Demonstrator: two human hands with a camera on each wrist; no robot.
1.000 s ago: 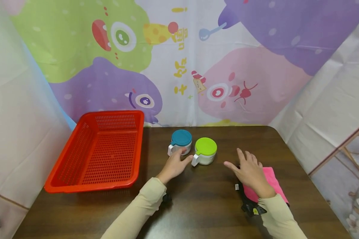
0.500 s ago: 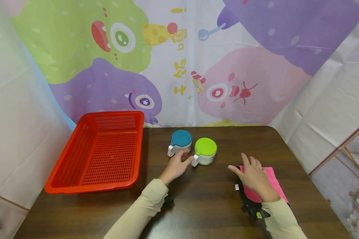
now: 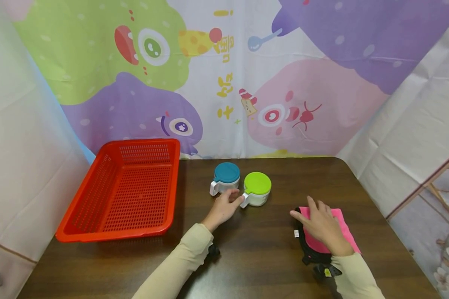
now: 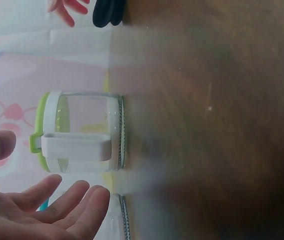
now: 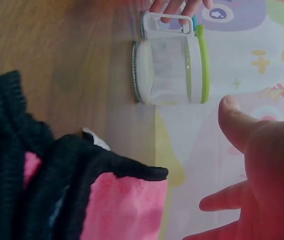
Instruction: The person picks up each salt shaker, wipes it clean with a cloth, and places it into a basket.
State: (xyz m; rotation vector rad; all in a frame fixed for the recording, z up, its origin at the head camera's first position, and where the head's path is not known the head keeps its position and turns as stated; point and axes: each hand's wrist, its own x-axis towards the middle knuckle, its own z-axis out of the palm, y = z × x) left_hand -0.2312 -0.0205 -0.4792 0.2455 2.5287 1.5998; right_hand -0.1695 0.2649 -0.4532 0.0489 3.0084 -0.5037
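A clear jar with a green lid [image 3: 257,183] and a white handle [image 4: 76,147] stands upright on the table. Close behind it, to the left, is a similar jar with a blue lid [image 3: 227,172]. My left hand [image 3: 223,208] is at the green-lidded jar's handle, thumb and fingers spread apart and nothing between them in the left wrist view. Over a folded pink cloth with black edging [image 3: 316,243] hovers my right hand [image 3: 321,224], its fingers spread and holding nothing. The right wrist view has the cloth [image 5: 126,205] beside that hand's thumb.
A red plastic basket [image 3: 173,182] with perforated walls stands on the table's left side. Behind the brown wooden table [image 3: 254,257] hangs a curtain with cartoon figures [image 3: 224,137]. Pale cloth walls flank both sides.
My left hand has shifted slightly right, from the blue-lidded jar toward the green-lidded jar's handle. My right hand has drawn back and to the right over the pink cloth.
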